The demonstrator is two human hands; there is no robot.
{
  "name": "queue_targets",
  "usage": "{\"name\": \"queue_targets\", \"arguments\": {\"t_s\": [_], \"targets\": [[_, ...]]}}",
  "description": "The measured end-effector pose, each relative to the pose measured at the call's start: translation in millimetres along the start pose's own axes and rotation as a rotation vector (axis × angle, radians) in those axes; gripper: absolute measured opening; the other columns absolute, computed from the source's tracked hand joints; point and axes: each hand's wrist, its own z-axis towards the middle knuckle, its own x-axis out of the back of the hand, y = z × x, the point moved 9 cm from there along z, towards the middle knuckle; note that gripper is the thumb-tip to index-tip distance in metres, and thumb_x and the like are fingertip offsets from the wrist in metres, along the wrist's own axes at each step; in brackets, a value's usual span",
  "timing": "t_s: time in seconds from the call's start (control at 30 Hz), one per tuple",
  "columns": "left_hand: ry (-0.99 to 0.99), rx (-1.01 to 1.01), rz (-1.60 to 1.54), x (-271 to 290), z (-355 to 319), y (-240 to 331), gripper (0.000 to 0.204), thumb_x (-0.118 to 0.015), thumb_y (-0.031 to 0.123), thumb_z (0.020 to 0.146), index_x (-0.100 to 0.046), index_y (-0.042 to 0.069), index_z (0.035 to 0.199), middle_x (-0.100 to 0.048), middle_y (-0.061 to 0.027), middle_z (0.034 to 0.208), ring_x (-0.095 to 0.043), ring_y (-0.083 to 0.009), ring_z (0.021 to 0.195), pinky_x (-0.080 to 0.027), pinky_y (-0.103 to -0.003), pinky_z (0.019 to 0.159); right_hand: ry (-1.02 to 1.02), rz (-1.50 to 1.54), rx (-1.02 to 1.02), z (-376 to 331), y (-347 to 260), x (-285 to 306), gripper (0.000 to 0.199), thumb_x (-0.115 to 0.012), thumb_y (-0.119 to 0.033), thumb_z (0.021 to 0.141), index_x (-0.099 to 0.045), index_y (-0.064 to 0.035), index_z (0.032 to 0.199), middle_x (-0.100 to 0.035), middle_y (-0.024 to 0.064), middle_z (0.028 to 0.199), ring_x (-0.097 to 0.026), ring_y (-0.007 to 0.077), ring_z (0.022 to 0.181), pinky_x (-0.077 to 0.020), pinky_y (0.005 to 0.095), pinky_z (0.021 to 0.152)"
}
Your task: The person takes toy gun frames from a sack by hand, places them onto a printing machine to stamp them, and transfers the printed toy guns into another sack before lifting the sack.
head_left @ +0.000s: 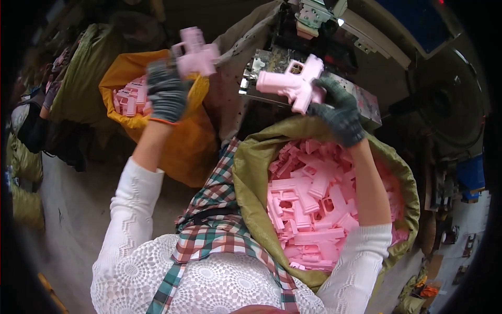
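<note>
My left hand [167, 93], in a dark grey work glove, is closed on a pink plastic toy pistol [197, 56], slightly blurred, above the far rim side of an orange sack [185, 152]. Inside that sack lie more pink toy pistol pieces [130, 98]. On the right, my gloved right hand [339, 111] grips another pink toy pistol [298, 83] by one end, in front of the machine's metal bed. Whether this is one piece or two overlapping ones I cannot tell. Below my right forearm an olive-green sack [248, 180] stands open, heaped with pink toy pistols [308, 201].
A machine with a metal bed [366, 99] and an upper head [312, 18] stands beyond the green sack. To its right is a large round dark fan [444, 99]. Olive sacks [86, 78] stand at the far left. A checked apron [214, 209] covers my lap.
</note>
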Motion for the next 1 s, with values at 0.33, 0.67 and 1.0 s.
{"name": "queue_targets", "arguments": {"t_s": [0.33, 0.67, 1.0], "targets": [[-0.021, -0.216, -0.451, -7, -68, -11, 0.065, -0.066, 0.023, 0.076, -0.038, -0.001, 0.130, -0.047, -0.0190, 0.126, -0.044, -0.0348, 0.116, -0.034, -0.040, 0.099, -0.120, -0.276, 0.046, 12, -22, -24, 0.033, -0.065, -0.013, 0.073, -0.058, -0.0052, 0.105, -0.058, 0.0177, 0.107, -0.057, 0.0308, 0.097, -0.0466, 0.0360, 0.083], [-0.550, -0.389, -1.149, -24, -117, 134, 0.061, -0.063, 0.011, 0.083, -0.033, 0.003, 0.135, -0.043, -0.0128, 0.132, -0.044, -0.0213, 0.119, -0.035, -0.033, 0.100, -0.852, -0.092, -0.350, -193, -25, -127, 0.029, -0.065, -0.019, 0.071, -0.061, -0.0031, 0.095, -0.061, 0.0143, 0.085, -0.059, 0.0303, 0.076, -0.0483, 0.0380, 0.074], [-0.872, 0.168, -1.967, -9, -134, 163, 0.048, -0.057, 0.022, 0.088, -0.041, 0.005, 0.130, -0.056, -0.0049, 0.111, -0.053, -0.0143, 0.099, -0.043, -0.028, 0.087, -0.211, 0.125, -0.236, -83, -76, -34, 0.035, -0.059, 0.006, 0.074, -0.057, -0.0032, 0.108, -0.056, 0.0102, 0.107, -0.057, 0.0153, 0.089, -0.0498, 0.0285, 0.077]]}}
